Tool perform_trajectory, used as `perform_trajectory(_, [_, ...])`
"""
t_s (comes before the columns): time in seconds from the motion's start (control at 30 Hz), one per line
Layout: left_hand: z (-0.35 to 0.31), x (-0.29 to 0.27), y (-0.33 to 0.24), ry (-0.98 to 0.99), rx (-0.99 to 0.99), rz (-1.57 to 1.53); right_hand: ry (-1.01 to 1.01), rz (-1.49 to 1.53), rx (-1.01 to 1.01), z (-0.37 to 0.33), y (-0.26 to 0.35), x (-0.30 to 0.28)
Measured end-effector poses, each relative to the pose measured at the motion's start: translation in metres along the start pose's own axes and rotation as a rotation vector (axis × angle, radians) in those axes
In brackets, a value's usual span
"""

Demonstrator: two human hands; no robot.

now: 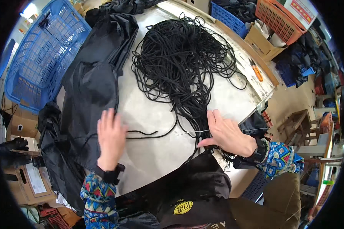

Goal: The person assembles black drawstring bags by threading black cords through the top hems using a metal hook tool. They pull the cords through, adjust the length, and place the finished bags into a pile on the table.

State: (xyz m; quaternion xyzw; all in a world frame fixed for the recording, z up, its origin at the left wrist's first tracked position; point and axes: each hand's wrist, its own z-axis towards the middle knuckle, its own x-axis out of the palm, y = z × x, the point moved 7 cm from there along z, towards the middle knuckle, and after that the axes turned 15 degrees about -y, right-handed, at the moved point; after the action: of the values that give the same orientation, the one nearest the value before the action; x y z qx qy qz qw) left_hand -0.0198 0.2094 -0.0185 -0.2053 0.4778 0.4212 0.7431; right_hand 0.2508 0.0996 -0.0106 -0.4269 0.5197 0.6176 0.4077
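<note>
A large tangled heap of black cord [176,57] lies on the pale tabletop [141,114], its strands gathering toward me. My right hand [231,133] rests at the narrow near end of the heap, thumb apart from the other fingers. A thin metal wire [191,132] passes through that hand and sticks out on both sides; the curled fingers around it are partly hidden. My left hand [111,137], slightly blurred, has its fingers stretched out above the edge of black fabric [91,87]. A loose cord end [141,132] and another strand run from beside it toward the heap.
A blue plastic basket [46,57] stands at the left. Orange-handled scissors [257,71] lie along the table's right edge. Beyond are a blue crate [229,17], an orange crate [279,21] and a cardboard box [262,44]. A wooden stool [296,126] stands right.
</note>
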Motion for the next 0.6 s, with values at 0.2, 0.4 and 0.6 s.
perform_trajectory(0.2, [-0.028, -0.033, -0.146, 0.227, 0.207, -0.859, -0.089, 0.164, -0.037, 0.023, 0.006, 0.009])
perform_trajectory(0.4, [-0.024, -0.041, -0.127, 0.096, 0.118, -0.982, -0.039, 0.134, -0.098, 0.033, 0.015, 0.026])
perform_trajectory(0.6, [-0.025, -0.040, -0.059, 0.294, -0.166, -0.829, -0.213, 0.606, 0.311, 0.115, -0.032, -0.059])
